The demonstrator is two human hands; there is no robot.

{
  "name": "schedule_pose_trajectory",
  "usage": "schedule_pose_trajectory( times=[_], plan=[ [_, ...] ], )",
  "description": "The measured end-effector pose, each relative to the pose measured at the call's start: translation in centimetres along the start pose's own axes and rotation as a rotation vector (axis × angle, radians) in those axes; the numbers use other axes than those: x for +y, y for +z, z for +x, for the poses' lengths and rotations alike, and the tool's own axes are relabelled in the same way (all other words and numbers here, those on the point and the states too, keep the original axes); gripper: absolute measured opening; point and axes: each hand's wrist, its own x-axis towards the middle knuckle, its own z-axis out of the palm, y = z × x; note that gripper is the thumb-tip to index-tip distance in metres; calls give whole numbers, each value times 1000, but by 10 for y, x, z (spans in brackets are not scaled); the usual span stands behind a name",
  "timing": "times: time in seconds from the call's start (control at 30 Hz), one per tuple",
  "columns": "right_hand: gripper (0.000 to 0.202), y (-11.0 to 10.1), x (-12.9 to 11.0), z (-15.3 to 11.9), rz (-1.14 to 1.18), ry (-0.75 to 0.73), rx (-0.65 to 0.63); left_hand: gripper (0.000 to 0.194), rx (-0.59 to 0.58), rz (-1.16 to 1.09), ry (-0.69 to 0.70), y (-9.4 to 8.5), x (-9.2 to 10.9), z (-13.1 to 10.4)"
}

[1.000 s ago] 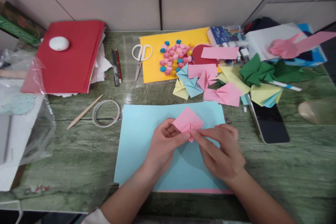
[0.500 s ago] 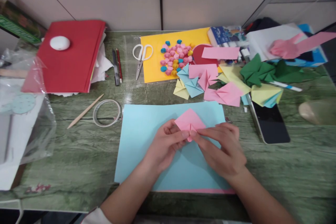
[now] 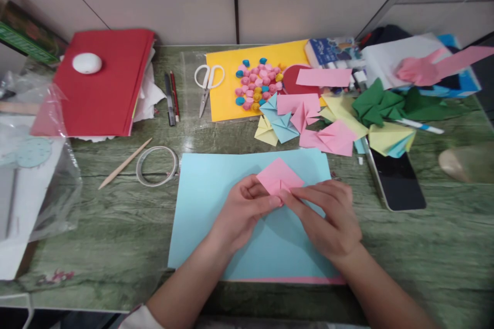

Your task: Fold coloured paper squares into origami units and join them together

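Note:
A small folded pink paper [image 3: 278,174], shaped like a diamond with a crease at its lower corner, is held above the light blue sheets [image 3: 208,205]. My left hand [image 3: 245,211] pinches its lower left side, thumb in front and fingers behind. With thumb and forefinger, my right hand [image 3: 328,216] grips the lower right part near the crease. The two thumbs almost meet at the bottom corner, which they partly cover.
Behind the sheets lie folded pink papers [image 3: 328,138] and a yellow sheet [image 3: 224,108] with small paper roses. Scissors [image 3: 206,85], a tape roll [image 3: 138,169] and a pointed wooden stick [image 3: 125,163] are leftward. A phone [image 3: 401,182] rests at right, a red folder [image 3: 104,97] at back left.
My left thumb has slid slightly right along the paper's lower corner, covering more of it. Both hands keep their hold on the pink paper, which has barely shifted.

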Motion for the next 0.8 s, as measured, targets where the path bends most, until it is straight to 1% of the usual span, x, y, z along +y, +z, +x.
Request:
schedule_pose_trajectory(
  times=[0.1,0.17,0.23,0.27,0.3,0.43,0.5,0.57,0.6,0.63,0.7,0.8],
  plan=[
    [33,0,2,-1,-2,-15,-1,35,1,6,34,0,-1,0],
    [36,-1,1,0,3,-24,3,34,3,34,71,0,-3,1],
    [40,-2,-2,3,54,8,-7,32,20,85,111,-1,-4,2],
    [43,-2,-4,4,104,63,-14,31,35,124,131,-1,-4,2],
    [45,-3,-6,5,169,150,-24,29,55,170,149,-1,-5,2],
    [48,-2,-6,9,541,652,-44,24,120,361,186,1,-4,2],
    [37,-2,-3,10,759,824,-158,23,121,426,182,3,-3,1],
    [18,-3,1,12,905,936,-322,22,106,471,169,5,-2,-1],
    [10,-3,1,13,937,980,-385,22,98,489,163,5,-2,-1],
    [8,-4,2,13,945,1016,-419,21,92,503,158,6,-2,-2],
    [11,-4,1,14,929,1059,-412,20,82,532,155,6,-2,-3],
    [11,-5,-1,15,926,1066,-373,18,77,566,158,5,-3,-2]
  ],
)
